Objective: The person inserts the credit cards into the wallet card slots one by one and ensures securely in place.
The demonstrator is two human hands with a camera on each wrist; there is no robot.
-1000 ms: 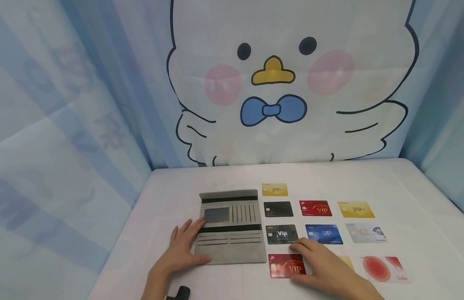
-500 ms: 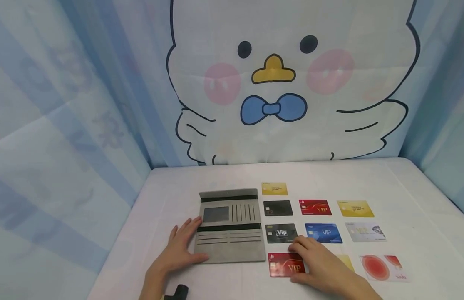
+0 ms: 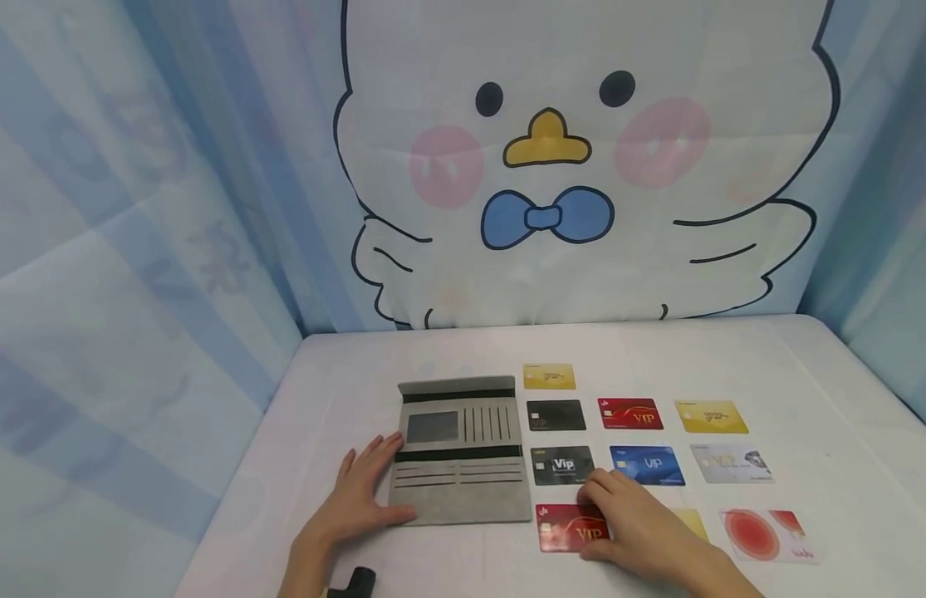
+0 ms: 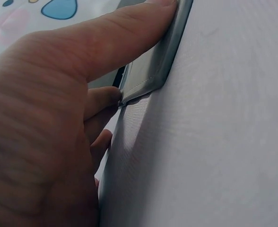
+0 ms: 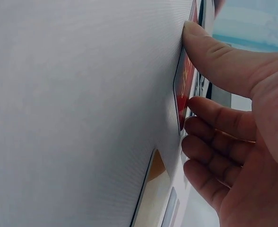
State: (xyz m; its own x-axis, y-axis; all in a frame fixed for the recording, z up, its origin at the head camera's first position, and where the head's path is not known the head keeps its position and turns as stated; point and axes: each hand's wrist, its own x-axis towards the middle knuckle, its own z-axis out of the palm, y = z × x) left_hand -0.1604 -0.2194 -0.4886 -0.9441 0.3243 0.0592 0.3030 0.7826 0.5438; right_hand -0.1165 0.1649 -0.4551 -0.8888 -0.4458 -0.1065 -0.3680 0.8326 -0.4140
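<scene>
A grey wallet [image 3: 463, 501] lies unfolded on the table, its card slots facing up. At its left side rests my left hand [image 3: 354, 502], fingers spread along the edge. In the left wrist view the thumb [image 4: 129, 35] lies over the wallet's near corner. My right hand [image 3: 642, 527] is at a red VIP card [image 3: 560, 527] right of the wallet, holding its right part between thumb and bent fingers. The right wrist view shows the thumb at one edge of the red card [image 5: 182, 90] and the index fingertip by another; the card lies flat on the table.
Rows of cards lie right of the wallet: a grey Vip card [image 3: 545, 473], a black card [image 3: 556, 415], a blue card [image 3: 647, 465], another red card [image 3: 630, 414], gold ones [image 3: 712, 417] and a white one with red circles [image 3: 754, 536]. A printed curtain [image 3: 537, 282] hangs behind.
My left hand has shifted very slightly left along the wallet's edge. The right hand stays at the red card; the wallet and cards have not moved.
</scene>
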